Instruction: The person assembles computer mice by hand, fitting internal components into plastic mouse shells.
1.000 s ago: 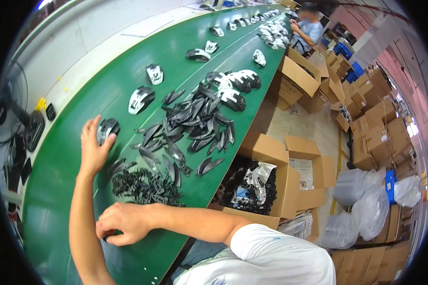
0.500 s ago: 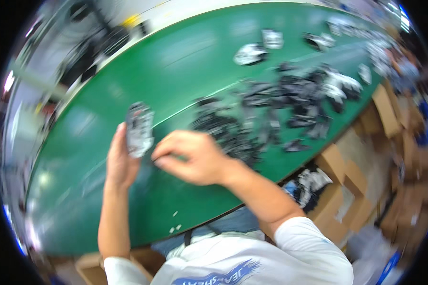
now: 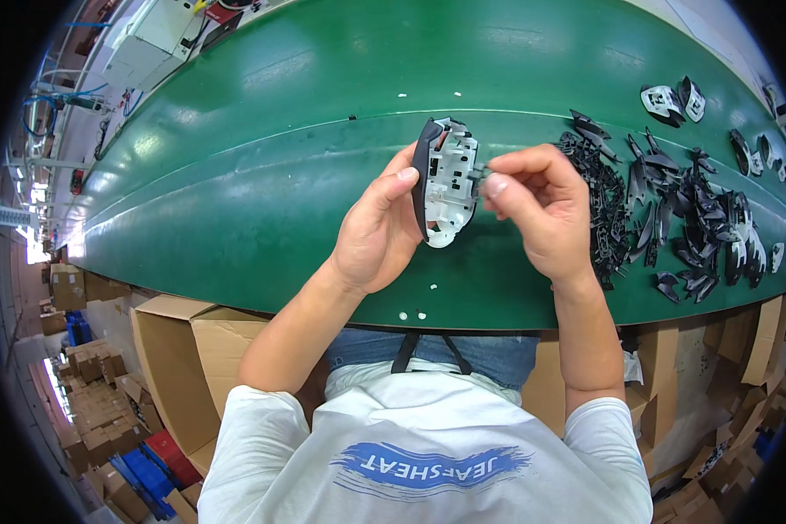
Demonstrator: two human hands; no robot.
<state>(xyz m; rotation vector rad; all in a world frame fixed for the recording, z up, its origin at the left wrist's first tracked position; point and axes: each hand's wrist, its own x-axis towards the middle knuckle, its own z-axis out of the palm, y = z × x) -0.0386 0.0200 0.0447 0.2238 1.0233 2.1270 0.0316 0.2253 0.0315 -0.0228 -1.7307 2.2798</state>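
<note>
My left hand [image 3: 377, 229] grips an oval plastic shell [image 3: 452, 179], which looks like a computer mouse housing. Its hollow white inside faces up, and a black side panel runs along its left edge. Close to the shell's right edge, my right hand [image 3: 541, 205] pinches a small dark plastic part [image 3: 479, 173]. Whether that part touches the shell I cannot tell. Right of this hand lies a heap of small black clips [image 3: 601, 201], and beyond it a pile of curved black side panels [image 3: 694, 218].
Two white-and-black shells [image 3: 663, 103] lie at the far right of the green table [image 3: 262, 183], with several more shells [image 3: 742, 153] farther along. Tiny white bits [image 3: 412, 315] sit near the front edge. Below it stand cardboard boxes [image 3: 179, 358].
My view has swung left, so the shell and both hands now appear nearer the middle. The shell's inside shows clearly, and my right hand has come up beside its right edge.
</note>
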